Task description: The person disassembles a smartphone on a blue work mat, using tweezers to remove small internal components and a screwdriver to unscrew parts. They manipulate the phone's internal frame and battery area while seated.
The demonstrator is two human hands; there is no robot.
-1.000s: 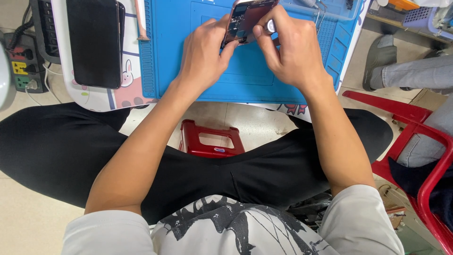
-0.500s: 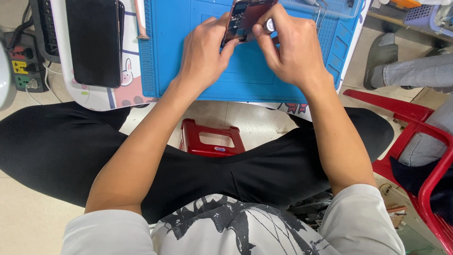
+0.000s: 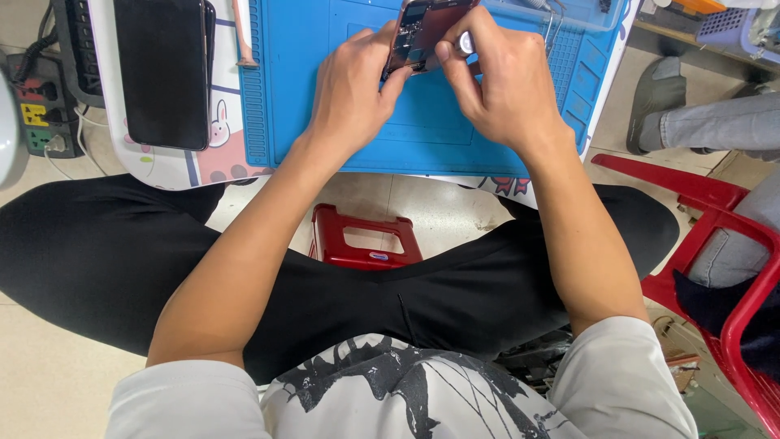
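Up at the top centre of the frame, both hands close on an opened phone [image 3: 422, 32], its dark red frame tilted above the blue work mat [image 3: 325, 97]. Left hand [image 3: 353, 93] grips its lower left edge; right hand [image 3: 504, 81] pinches its right side with a small silvery tool [image 3: 465, 41]. Upper left, a black phone [image 3: 161, 69] lies flat. Below, a red stool [image 3: 366, 240].

Pale tiled floor [image 3: 443, 213] below fingers. Small red stool [image 3: 366, 237] on it, nearer viewer. Red plastic chair [image 3: 735, 244] well right. Low white table [image 3: 175, 167] edge left; power strip [image 3: 32, 114] far left.
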